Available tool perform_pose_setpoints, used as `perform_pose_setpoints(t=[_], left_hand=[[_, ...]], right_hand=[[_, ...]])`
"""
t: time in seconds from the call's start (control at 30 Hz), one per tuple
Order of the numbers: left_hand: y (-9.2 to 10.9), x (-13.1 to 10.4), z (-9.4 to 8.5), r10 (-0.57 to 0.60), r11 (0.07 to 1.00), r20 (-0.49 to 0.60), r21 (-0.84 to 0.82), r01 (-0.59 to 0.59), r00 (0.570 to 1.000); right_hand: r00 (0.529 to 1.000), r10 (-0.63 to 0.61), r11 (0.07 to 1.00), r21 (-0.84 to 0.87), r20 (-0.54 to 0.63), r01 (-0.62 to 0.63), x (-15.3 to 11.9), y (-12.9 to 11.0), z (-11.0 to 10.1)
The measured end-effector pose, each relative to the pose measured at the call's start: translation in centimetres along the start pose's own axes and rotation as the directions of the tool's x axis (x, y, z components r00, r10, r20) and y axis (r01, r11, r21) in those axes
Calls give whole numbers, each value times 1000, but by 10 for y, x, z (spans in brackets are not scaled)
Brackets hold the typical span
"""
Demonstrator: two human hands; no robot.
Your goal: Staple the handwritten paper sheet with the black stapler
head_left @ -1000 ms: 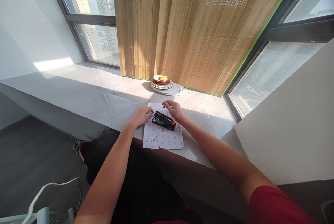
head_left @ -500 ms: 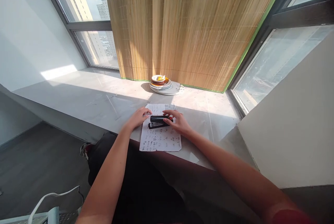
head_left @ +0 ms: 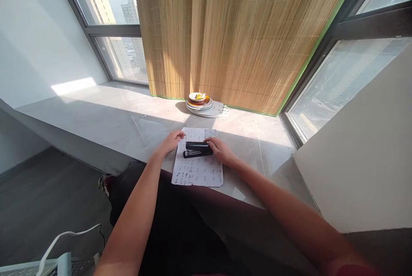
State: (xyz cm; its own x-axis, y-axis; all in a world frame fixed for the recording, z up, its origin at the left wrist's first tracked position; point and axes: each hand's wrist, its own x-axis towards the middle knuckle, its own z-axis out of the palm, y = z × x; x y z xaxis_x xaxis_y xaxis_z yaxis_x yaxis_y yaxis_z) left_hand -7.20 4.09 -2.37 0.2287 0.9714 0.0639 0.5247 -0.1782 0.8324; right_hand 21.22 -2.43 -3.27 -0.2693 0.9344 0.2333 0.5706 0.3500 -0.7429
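Head view: right hand grip round black stapler on paper, left hand flat w/ loose fingers.

Stapler on paper, paper on ledge near front edge. Left hand at paper's left edge, right hand at stapler's right end. Stack of plates behind paper, before blind.
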Motion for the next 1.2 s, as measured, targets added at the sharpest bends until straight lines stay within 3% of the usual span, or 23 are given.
perform_pose_setpoints(t=[0.1,0.2,0.3,0.4,0.5,0.57,0.63,0.67,0.73,0.8,0.87,1.0,1.2], left_hand=[[2,0,1,-42,997,-31,-68,39,999],[5,-1,0,-80,987,-57,-144,71,995],[5,-1,0,-82,982,-53,-177,71,995],[1,0,1,-74,987,-48,-146,66,996],[-1,2,2,-97,987,-90,-139,84,991],[2,2,2,-95,978,-182,-201,57,979],[10,0,1,-97,938,-238,-347,9,966],[14,-1,1,-111,895,-211,-445,6,971],[24,-6,1,-142,777,-27,-622,94,990],[32,-10,1,-156,671,192,-699,247,969],[36,-14,3,-157,604,315,-719,343,936],[38,-16,6,-137,571,316,-749,335,939],[33,-14,8,-172,610,245,-734,298,954]], right_hand=[[997,51,995,78,59,-55,1,4,-1],[997,60,993,107,-45,-55,-1,2,1],[984,-79,995,55,-158,88,-6,-6,4],[963,-238,971,-50,-124,234,-9,-16,7],[940,-317,947,-95,-130,306,-11,-22,8],[902,-377,925,-135,-212,355,-14,-24,7],[832,-449,892,-212,-326,399,-18,-25,6],[792,-489,871,-259,-366,418,-20,-25,6],[732,-561,823,-354,-386,445,-24,-24,5],[724,-608,779,-424,-326,463,-26,-24,5],[752,-619,749,-460,-227,478,-28,-25,4],[792,-605,718,-486,-83,498,-31,-28,2],[786,-608,709,-523,-113,473,-33,-27,2]])
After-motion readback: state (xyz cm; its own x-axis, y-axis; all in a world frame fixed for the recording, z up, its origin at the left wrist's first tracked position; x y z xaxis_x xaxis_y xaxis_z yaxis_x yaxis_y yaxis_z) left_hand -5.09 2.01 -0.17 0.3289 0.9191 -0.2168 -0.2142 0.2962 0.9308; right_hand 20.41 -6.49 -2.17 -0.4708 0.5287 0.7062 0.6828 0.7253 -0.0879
